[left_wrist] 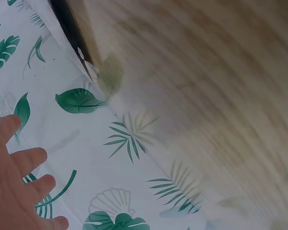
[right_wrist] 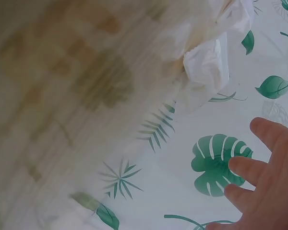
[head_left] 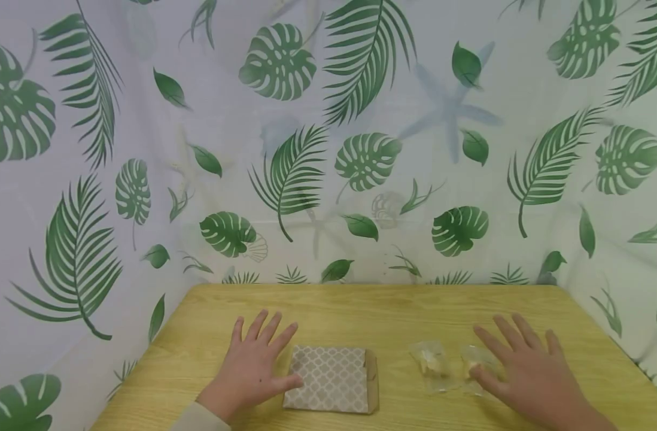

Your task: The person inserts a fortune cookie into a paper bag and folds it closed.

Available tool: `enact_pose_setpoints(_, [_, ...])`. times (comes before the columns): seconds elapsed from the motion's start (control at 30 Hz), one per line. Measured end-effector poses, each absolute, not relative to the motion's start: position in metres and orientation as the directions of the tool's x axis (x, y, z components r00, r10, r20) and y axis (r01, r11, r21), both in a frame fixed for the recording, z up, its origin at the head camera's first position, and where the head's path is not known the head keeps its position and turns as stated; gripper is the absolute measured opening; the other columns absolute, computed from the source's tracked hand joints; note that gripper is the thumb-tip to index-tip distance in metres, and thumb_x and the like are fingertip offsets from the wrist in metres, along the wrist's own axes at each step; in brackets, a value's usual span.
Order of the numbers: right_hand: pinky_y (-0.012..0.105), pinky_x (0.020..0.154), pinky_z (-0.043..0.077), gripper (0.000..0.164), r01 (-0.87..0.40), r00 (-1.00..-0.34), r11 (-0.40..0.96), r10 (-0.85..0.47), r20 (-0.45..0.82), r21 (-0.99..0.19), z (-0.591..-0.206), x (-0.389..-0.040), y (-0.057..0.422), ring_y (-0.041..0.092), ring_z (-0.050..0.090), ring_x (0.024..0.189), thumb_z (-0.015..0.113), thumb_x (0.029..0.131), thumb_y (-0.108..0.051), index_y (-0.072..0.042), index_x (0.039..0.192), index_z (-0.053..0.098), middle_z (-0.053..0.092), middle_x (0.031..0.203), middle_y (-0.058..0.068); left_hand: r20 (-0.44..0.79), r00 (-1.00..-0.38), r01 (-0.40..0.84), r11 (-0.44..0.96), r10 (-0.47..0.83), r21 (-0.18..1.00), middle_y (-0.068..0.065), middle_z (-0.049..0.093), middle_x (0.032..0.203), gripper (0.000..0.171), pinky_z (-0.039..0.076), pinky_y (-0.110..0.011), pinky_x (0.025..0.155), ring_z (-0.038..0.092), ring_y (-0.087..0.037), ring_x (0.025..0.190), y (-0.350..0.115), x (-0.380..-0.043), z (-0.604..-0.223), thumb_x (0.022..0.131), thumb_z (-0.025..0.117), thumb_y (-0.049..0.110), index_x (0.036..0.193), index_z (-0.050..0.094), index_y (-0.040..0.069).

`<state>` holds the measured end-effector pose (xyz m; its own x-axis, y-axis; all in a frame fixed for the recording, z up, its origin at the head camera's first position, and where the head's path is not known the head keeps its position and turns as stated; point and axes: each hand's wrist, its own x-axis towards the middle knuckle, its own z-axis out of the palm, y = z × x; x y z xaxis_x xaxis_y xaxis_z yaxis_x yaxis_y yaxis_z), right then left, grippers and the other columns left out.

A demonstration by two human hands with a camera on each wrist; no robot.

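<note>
In the head view a flat patterned packet, beige with a pale lattice print and a brown flap on its right side, lies on the wooden table. My left hand is spread wide at its left, the thumb overlapping the packet's edge. Two small clear plastic sachets with pale yellowish contents lie to the right: one sachet nearer the middle, the other sachet partly covered by my right hand. That hand is also spread, fingers straight. Both wrist views show spread fingers and no held thing.
The yellowish wooden table ends at a white curtain printed with green leaves, which rises behind it and on both sides. In the right wrist view a crumpled white fold stands at the table's edge.
</note>
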<state>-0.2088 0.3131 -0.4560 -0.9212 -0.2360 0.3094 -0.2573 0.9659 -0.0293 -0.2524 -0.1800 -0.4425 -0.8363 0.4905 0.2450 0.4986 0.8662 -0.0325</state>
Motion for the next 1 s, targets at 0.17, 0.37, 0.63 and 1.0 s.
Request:
enact_pose_setpoints(0.17, [0.081,0.1,0.017,0.074,-0.279,-0.912,0.959,-0.251,0.324,-0.044,-0.457,-0.208,0.309,0.048,0.025,0.144,0.06,0.091,-0.067,-0.022,0.149,0.052,0.039,0.155,0.021,0.249,-0.826,0.512,0.858,0.505,-0.044,-0.01,0.03,0.163,0.094,0.009,-0.073,0.112,0.02,-0.04,0.15,-0.179,-0.253,-0.441,0.083,0.056,0.08,0.158,0.037,0.027])
enact_pose_setpoints(0.37, [0.08,0.101,0.019,0.073,-0.311,-0.904,0.949,-0.275,0.326,-0.062,-0.457,-0.21,0.301,0.047,0.025,0.144,0.061,0.091,-0.066,-0.023,0.15,0.051,0.038,0.156,0.019,0.241,-0.819,0.527,0.849,0.52,-0.04,-0.009,0.03,0.163,0.093,0.007,-0.071,0.114,0.019,-0.038,0.15,-0.178,-0.255,-0.444,0.084,0.056,0.079,0.159,0.037,0.027])
enact_pose_setpoints(0.63, [0.077,0.102,0.023,0.067,-0.36,-0.891,0.926,-0.306,0.335,-0.111,-0.458,-0.212,0.28,0.045,0.029,0.144,0.061,0.093,-0.063,-0.023,0.147,0.055,0.043,0.154,0.016,0.198,-0.812,0.559,0.829,0.549,-0.005,-0.006,0.029,0.164,0.092,0.004,-0.069,0.115,0.017,-0.035,0.152,-0.175,-0.257,-0.446,0.084,0.058,0.078,0.158,0.037,0.026])
enact_pose_setpoints(1.0, [0.075,0.102,0.029,0.063,-0.487,-0.848,0.858,-0.419,0.325,-0.165,-0.461,-0.212,0.235,0.041,0.036,0.142,0.063,0.093,-0.06,-0.025,0.144,0.058,0.05,0.149,0.009,0.101,-0.797,0.603,0.793,0.595,0.09,0.0,0.027,0.165,0.098,0.008,-0.066,0.117,0.019,-0.032,0.151,-0.158,-0.256,-0.446,0.079,0.068,0.073,0.159,0.035,0.026])
